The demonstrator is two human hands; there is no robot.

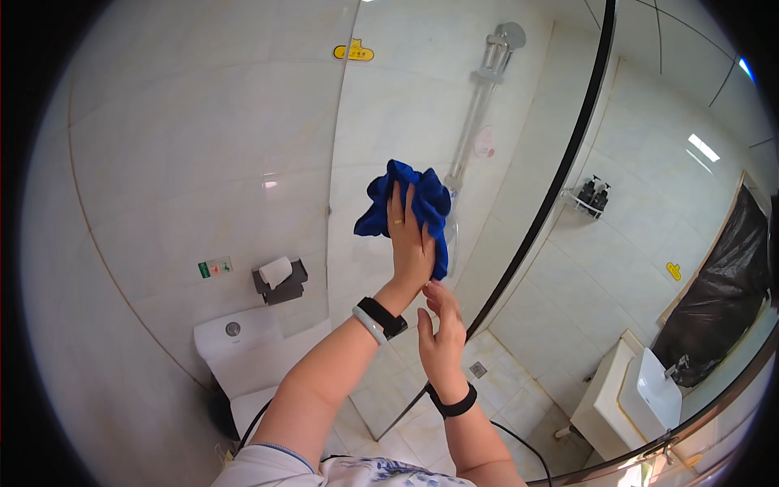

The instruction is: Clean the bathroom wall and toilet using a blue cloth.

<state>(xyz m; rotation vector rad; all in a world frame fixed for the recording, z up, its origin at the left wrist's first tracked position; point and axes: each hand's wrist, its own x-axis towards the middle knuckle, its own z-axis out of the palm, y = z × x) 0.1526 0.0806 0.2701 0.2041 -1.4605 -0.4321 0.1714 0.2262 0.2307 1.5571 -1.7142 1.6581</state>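
A crumpled royal-blue cloth (434,199) lies against the upright clear glass panel (365,122) of the shower. My left hand (411,243) presses it there with long fingers spread over its folds, a ring on one finger. A corner of the cloth hangs down beside my left palm. Just below that corner is my right hand (443,341), holding nothing, thumb and fingers apart. Its fingertips come close to the cloth's lower tip and my left wrist; whether they touch, I cannot tell. A dark band and a grey one (370,325) circle my left wrist.
Beyond the glass, a shower head (510,36) hangs on its rail. Left stand a white toilet (235,345) and a grey paper holder (281,284). A black frame bar (552,219) slants on the right, near a bottle rack (591,199) and a white washbasin (651,394).
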